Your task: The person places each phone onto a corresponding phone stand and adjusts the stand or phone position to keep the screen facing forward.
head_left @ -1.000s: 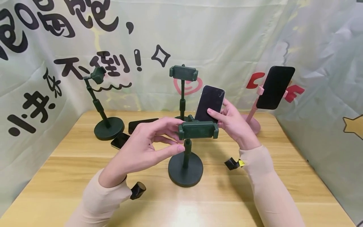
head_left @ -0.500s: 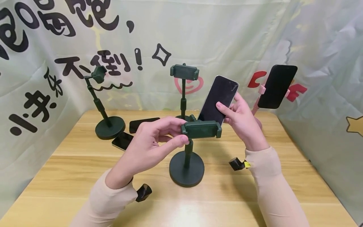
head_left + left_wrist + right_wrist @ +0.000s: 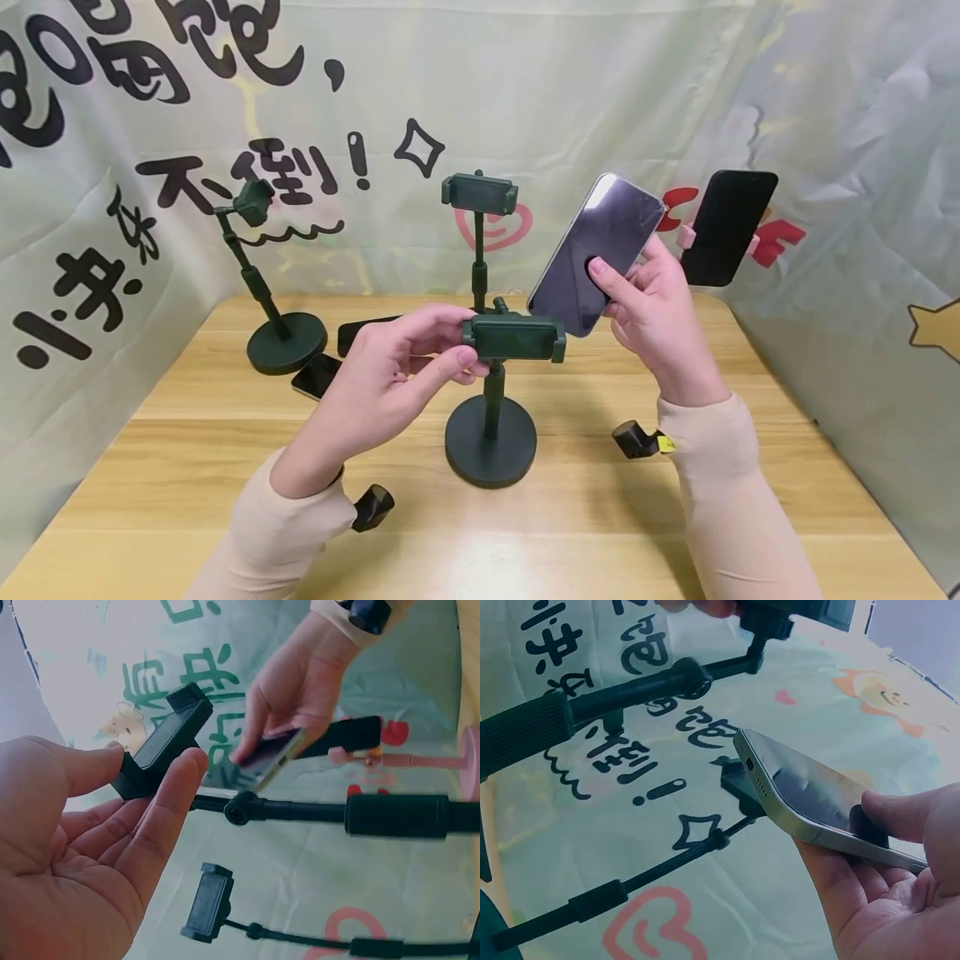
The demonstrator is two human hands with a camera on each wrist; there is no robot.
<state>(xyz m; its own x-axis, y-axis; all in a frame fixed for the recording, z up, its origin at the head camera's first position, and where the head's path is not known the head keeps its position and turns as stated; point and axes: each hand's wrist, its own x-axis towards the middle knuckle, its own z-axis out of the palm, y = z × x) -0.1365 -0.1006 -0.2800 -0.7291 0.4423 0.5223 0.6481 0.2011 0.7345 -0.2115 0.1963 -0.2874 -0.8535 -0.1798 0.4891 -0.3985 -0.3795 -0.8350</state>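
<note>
A dark green phone stand (image 3: 491, 442) stands upright in front, its phone clamp (image 3: 517, 339) level with nothing in it. My left hand (image 3: 390, 383) pinches the clamp's left end, thumb in front and fingers behind; the left wrist view shows the thumb (image 3: 94, 769) against the clamp's end jaw. To the right of the clamp, my right hand (image 3: 648, 312) grips a smartphone (image 3: 592, 250) by its lower right edge, thumb across the screen. The phone tilts to the right, off the table. In the right wrist view its silver edge (image 3: 810, 838) shows, apart from the stand.
Two more green phone stands (image 3: 287, 342) (image 3: 480, 196) stand at the back left and back middle. A pink stand's clamp (image 3: 686, 237) holds a black phone (image 3: 727, 229) at the right. Phones (image 3: 317, 375) lie on the table (image 3: 225, 450) behind my left hand. Printed cloth hangs behind.
My right hand has moved the phone rightward and up from behind the clamp, tilting it further. My left thumb and fingers have closed in on the clamp's left end.
</note>
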